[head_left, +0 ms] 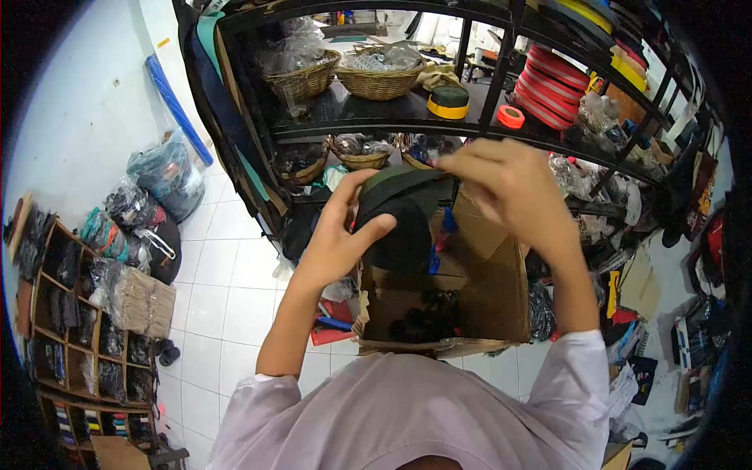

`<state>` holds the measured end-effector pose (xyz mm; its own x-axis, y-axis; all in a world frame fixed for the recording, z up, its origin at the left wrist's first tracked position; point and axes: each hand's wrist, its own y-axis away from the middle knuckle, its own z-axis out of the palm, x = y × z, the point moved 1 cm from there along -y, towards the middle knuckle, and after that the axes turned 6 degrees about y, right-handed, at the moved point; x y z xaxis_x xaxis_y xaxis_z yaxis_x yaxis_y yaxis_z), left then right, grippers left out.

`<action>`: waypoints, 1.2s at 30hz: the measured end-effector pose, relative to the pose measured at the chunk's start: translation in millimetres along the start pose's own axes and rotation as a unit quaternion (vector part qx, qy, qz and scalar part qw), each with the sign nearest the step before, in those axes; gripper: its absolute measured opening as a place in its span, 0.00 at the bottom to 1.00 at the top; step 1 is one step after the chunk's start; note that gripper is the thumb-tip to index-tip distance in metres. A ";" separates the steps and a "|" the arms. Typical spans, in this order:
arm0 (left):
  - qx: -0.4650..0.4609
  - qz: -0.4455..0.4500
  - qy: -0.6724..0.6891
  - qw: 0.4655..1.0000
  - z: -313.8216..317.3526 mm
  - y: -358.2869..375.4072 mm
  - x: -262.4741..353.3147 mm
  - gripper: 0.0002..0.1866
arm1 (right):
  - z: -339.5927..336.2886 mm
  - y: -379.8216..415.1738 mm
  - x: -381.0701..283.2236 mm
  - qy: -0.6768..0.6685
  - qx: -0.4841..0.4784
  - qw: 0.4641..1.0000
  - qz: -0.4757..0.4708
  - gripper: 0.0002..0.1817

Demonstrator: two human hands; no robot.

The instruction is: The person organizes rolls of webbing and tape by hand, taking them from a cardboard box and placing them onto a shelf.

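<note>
A dark roll of strap (397, 231), black with a dark green band at its top, hangs above an open cardboard box (493, 301). My left hand (341, 235) grips the roll's left side, thumb across its face. At the roll's upper right, my right hand (509, 184) has its fingers bent together near the band's loose end; motion blurs the fingertips, and what they pinch is too small to make out. Dark items (427, 317) lie at the bottom of the box.
Ahead stands a black shelf rack (337, 110) with wicker baskets (381, 81), a black and yellow roll (448, 102), an orange roll (511, 117) and red-grey rolls (551, 86). Wooden cubbies (82, 337) and stuffed bags (166, 176) are at left; mixed goods crowd the right.
</note>
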<state>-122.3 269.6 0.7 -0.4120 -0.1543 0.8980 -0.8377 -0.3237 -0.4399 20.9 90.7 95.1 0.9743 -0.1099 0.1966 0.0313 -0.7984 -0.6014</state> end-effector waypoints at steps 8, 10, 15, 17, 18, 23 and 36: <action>0.158 0.054 0.130 0.977 14.2 -5.2 -5.7 0.27 | 45.3 29.8 -49.8 -0.214 0.133 0.946 0.204 0.22; 0.179 0.071 0.111 0.975 15.7 -5.6 -5.6 0.27 | 42.9 31.9 -54.6 -0.234 0.134 0.937 0.223 0.22; 0.271 0.106 0.104 0.951 28.0 -8.6 -14.3 0.25 | 50.1 34.4 -70.0 -0.323 0.179 0.893 0.259 0.18; 0.291 0.093 0.129 0.943 38.2 -8.6 -9.2 0.26 | 73.5 43.4 -77.7 -0.385 0.180 0.853 0.303 0.18; 0.311 0.080 0.154 0.934 42.2 -8.9 -7.9 0.26 | 78.6 44.3 -83.5 -0.409 0.218 0.816 0.346 0.17; 0.332 0.078 0.170 0.924 52.7 -13.4 -25.1 0.28 | 99.9 50.1 -86.6 -0.464 0.294 0.724 0.418 0.17; 0.292 0.063 0.202 0.933 51.4 -13.3 -47.8 0.27 | 122.1 66.1 -71.5 -0.609 0.300 0.602 0.422 0.19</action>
<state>-73.0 233.3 -36.2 -0.6944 0.0996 0.7126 -0.4829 -0.7987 -0.3589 -19.5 118.1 -53.3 0.1306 0.4800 -0.8675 -0.8691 -0.3657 -0.3331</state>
